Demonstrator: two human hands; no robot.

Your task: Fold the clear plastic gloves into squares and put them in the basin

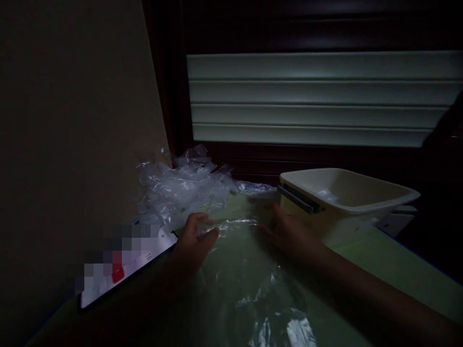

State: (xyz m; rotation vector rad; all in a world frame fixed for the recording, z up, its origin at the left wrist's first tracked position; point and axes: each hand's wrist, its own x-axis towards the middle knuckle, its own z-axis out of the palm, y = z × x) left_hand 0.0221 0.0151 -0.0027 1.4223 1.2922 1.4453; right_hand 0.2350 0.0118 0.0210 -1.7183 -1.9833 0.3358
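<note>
One clear plastic bag [249, 270] is pinched by left hand [193, 243], touched by right hand [289, 233], its grip blurred; one tub [343, 226], one phone [126, 265] noted.

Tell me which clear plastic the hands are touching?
The flat sheet in front: left hand and right hand rest on its far edge. The crumpled heap lies beyond, by the wall.

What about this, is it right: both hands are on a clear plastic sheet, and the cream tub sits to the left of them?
Not quite. In the head view the cream tub sits to the right of them, not the left. The rest holds: the left hand and the right hand are both on the clear plastic sheet.
</note>
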